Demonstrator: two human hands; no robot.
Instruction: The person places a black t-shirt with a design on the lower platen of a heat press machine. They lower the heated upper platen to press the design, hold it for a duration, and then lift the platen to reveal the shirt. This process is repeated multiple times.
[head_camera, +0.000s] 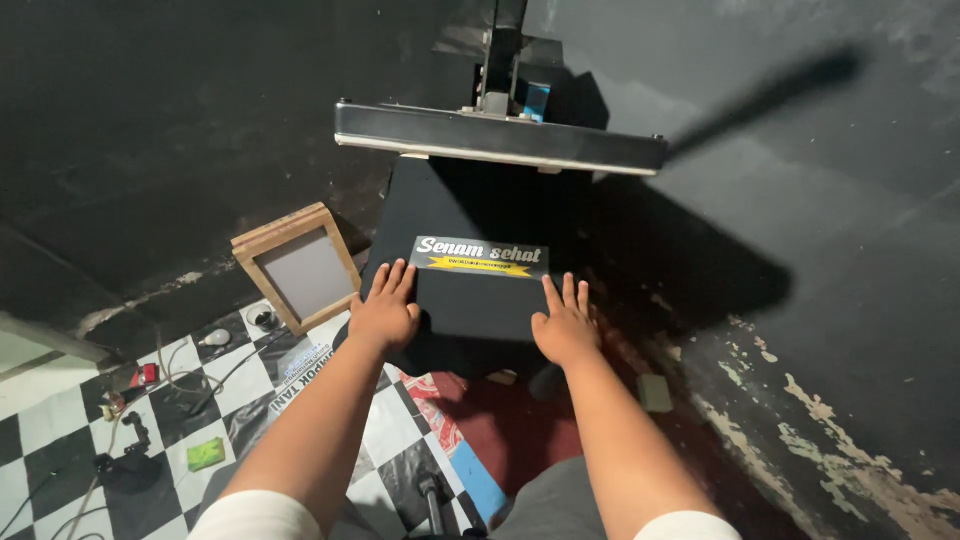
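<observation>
- My left hand (384, 310) lay spread flat on the black garment (470, 290) covering the heat press's lower plate.
- My right hand (566, 324) pressed flat too, fingers spread, just below the printed transfer strip (480, 257).
- The upper plate (500, 137) stood raised.

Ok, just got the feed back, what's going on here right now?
A person is pressing both hands flat on a black garment spread over the lower plate of a heat press. The left hand and right hand sit just below a printed transfer strip lying on the fabric. The upper press plate is raised and open above. A wooden screen frame leans against the wall at left.
</observation>
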